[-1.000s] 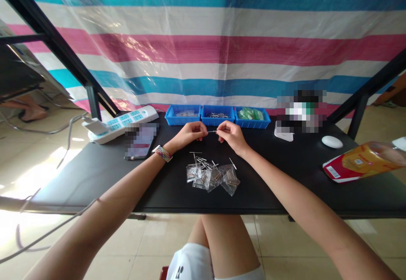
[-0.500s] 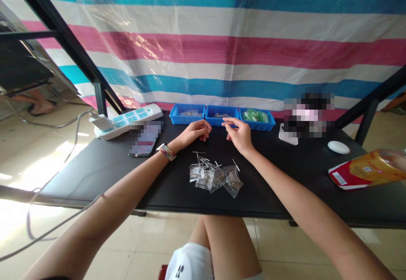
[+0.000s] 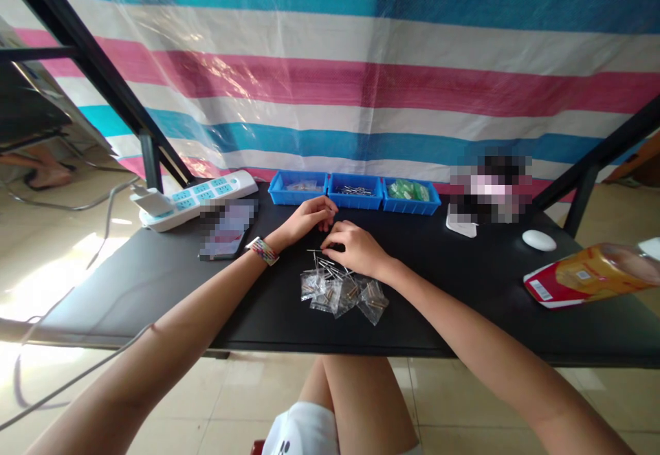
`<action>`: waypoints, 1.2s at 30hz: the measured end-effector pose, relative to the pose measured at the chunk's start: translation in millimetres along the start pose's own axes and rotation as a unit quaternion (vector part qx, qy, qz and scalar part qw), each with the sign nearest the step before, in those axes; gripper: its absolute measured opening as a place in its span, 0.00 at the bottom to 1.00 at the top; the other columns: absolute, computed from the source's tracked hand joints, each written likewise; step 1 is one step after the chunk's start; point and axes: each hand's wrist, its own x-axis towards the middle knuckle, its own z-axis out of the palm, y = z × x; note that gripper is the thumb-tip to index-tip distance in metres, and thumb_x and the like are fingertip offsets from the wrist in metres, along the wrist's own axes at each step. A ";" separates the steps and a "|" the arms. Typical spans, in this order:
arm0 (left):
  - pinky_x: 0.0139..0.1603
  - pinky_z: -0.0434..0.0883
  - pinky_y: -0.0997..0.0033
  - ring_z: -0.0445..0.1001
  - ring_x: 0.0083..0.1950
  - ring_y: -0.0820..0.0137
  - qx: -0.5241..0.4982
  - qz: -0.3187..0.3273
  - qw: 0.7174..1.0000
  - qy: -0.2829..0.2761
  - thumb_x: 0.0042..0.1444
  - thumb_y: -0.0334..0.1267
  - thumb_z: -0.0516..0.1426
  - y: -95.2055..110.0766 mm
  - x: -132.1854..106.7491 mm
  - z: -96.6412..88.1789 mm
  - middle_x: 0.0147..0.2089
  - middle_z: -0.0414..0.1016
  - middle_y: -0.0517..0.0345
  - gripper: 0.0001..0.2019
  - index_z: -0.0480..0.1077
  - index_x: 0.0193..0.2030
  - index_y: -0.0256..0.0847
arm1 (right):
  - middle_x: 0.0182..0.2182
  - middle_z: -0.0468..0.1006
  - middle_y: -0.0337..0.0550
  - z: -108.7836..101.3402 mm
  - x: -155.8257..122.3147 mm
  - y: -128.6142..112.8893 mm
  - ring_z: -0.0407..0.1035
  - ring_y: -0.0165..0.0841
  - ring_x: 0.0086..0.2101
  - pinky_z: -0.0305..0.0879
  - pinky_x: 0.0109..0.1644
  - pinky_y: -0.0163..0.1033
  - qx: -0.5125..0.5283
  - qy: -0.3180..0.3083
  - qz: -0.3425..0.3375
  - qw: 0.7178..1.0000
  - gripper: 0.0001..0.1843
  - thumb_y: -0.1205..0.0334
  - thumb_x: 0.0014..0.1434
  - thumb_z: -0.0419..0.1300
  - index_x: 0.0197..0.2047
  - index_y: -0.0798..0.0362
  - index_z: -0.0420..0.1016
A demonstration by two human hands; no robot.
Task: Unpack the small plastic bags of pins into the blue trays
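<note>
In the head view, my right hand (image 3: 353, 243) is low over the black table (image 3: 289, 328), thumb and fingertips at the end of a thin metal pin (image 3: 312, 250) beside the loose pile (image 3: 326, 266); I cannot tell whether they are pressed together on it. My left hand (image 3: 309, 220) rests just beyond, fingers loosely curled, and whether they pinch anything I cannot tell. Nearer me, clear packets (image 3: 349, 295) overlap the pile's near edge. Behind my hands three blue bins touch in a row: the left bin (image 3: 298, 198) holds clear packets, the middle bin (image 3: 355, 201) more metal pins, the right bin (image 3: 411, 206) green packets. The phone (image 3: 229, 231) lies to my left by the power strip (image 3: 201, 197); a bottle (image 3: 582, 273) lies far right.
</note>
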 end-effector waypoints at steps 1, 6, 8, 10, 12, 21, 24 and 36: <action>0.29 0.67 0.75 0.71 0.26 0.75 0.002 0.000 1.000 0.000 0.57 0.41 0.64 -0.2 0.1 -0.3 0.29 0.74 0.61 0.12 0.72 0.43 0.36 | 0.39 0.80 0.44 -0.4 -0.2 0.4 0.74 0.38 0.45 0.70 0.50 0.41 -0.002 0.004 0.011 1.000 0.05 0.70 0.63 0.70 0.36 0.51 0.85; 0.29 0.69 0.73 0.73 0.28 0.72 0.023 -0.005 1.000 -0.003 0.57 0.43 0.65 -1.1 1.8 -2.0 0.29 0.75 0.60 0.13 0.74 0.42 0.37 | 0.36 0.76 0.40 -4.2 0.9 12.4 0.70 0.30 0.32 0.65 0.38 0.36 0.028 0.052 0.073 0.996 0.07 0.74 0.59 0.65 0.33 0.52 0.78; 0.30 0.69 0.73 0.74 0.28 0.71 0.037 -0.012 0.999 -0.005 0.57 0.46 0.65 -0.7 2.2 -2.5 0.30 0.76 0.59 0.14 0.74 0.41 0.37 | 0.33 0.76 0.38 -5.2 3.2 21.7 0.70 0.30 0.31 0.66 0.38 0.36 0.091 0.096 0.104 0.986 0.06 0.72 0.59 0.64 0.33 0.52 0.76; 0.30 0.69 0.73 0.75 0.28 0.71 0.039 -0.020 0.999 -0.007 0.60 0.51 0.64 0.6 2.1 -2.8 0.31 0.77 0.57 0.17 0.75 0.40 0.36 | 0.30 0.77 0.38 -5.8 5.8 31.1 0.71 0.31 0.30 0.67 0.38 0.36 0.166 0.140 0.147 0.965 0.03 0.68 0.59 0.63 0.33 0.51 0.76; 0.30 0.69 0.72 0.77 0.29 0.70 0.031 -0.021 0.999 -0.012 0.64 0.57 0.60 2.3 1.3 -2.5 0.34 0.79 0.54 0.22 0.77 0.43 0.36 | 0.29 0.78 0.38 -5.9 7.8 38.0 0.72 0.32 0.29 0.68 0.36 0.37 0.227 0.171 0.185 0.941 0.03 0.62 0.59 0.64 0.34 0.51 0.76; 0.32 0.71 0.74 0.79 0.34 0.70 0.084 0.027 0.996 -0.005 0.60 0.55 0.68 -0.7 -0.5 4.4 0.36 0.78 0.56 0.21 0.74 0.41 0.37 | 0.29 0.79 0.40 -0.8 9.2 29.8 0.74 0.33 0.28 0.69 0.28 0.35 0.317 0.163 0.205 0.912 0.14 0.50 0.56 0.68 0.35 0.51 0.76; 0.33 0.73 0.74 0.80 0.35 0.69 0.072 0.033 0.997 0.002 0.61 0.57 0.67 -1.5 -0.2 4.8 0.36 0.78 0.56 0.22 0.72 0.40 0.38 | 0.28 0.79 0.39 -0.8 9.4 28.1 0.74 0.32 0.27 0.70 0.26 0.33 0.331 0.180 0.214 0.901 0.15 0.47 0.58 0.68 0.35 0.51 0.77; 0.31 0.67 0.73 0.71 0.31 0.73 0.134 0.040 0.990 -0.004 0.58 0.51 0.69 3.2 -4.6 4.5 0.38 0.82 0.52 0.18 0.85 0.43 0.37 | 0.26 0.79 0.38 -13.1 10.0 35.9 0.74 0.28 0.23 0.74 0.25 0.32 0.440 0.168 0.269 0.840 0.20 0.45 0.53 0.73 0.33 0.52 0.76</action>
